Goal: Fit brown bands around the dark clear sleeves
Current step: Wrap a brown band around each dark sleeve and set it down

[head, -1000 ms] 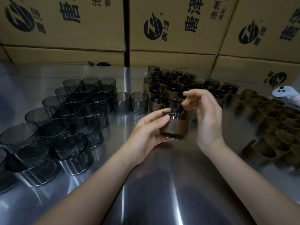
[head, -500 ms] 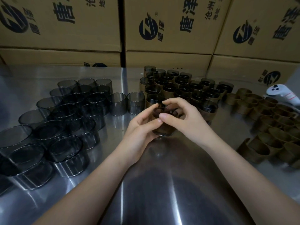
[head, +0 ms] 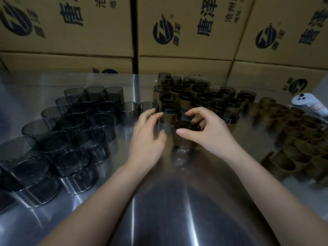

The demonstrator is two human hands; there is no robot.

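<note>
A dark clear sleeve wearing a brown band (head: 184,139) stands on the steel table (head: 168,201) at the centre. My right hand (head: 204,132) grips its rim from above, thumb in front and fingers curled over the far side. My left hand (head: 147,137) hovers just left of it with relaxed, spread fingers, holding nothing. Behind stands a cluster of banded sleeves (head: 200,98). Several bare dark sleeves (head: 71,125) fill the left side. Loose brown bands (head: 301,137) lie on the right.
Stacked cardboard boxes (head: 186,32) with printed logos wall off the back of the table. A white handheld controller (head: 309,105) lies at the far right edge, behind the bands. Two bare sleeves (head: 138,110) stand between the left group and the banded cluster.
The banded sleeve went from held in the air by both hands down onto the table. My left hand has let go and moved left; my right hand still grips it.
</note>
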